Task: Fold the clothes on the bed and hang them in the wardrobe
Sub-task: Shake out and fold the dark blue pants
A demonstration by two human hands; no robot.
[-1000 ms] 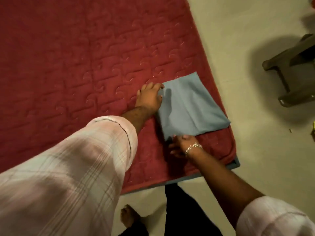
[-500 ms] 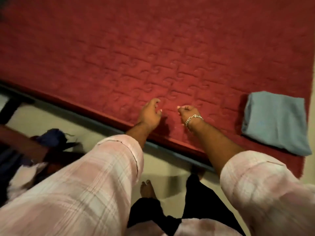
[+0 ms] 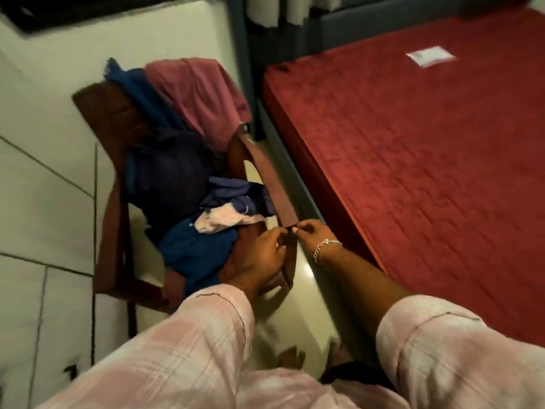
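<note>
Turned away from the folded blue cloth, now out of view. Facing a wooden chair (image 3: pixel 97 119) left of the red mattress (image 3: pixel 413 149), heaped with unfolded clothes (image 3: pixel 188 208). Left hand (image 3: pixel 265 255) and right hand (image 3: pixel 312 234) together at the near armrest, fingertips curled (grip on anything: cannot tell, blurred). Judged: next garment about to be fetched.

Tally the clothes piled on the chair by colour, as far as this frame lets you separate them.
Pink/maroon cloth: 1
Blue cloths: 2
Dark navy cloth: 1
Purple cloth: 1
Pale pink cloth: 1
Total: 6, approximate, since the frame is blurred and the pieces overlap on the chair.
</note>
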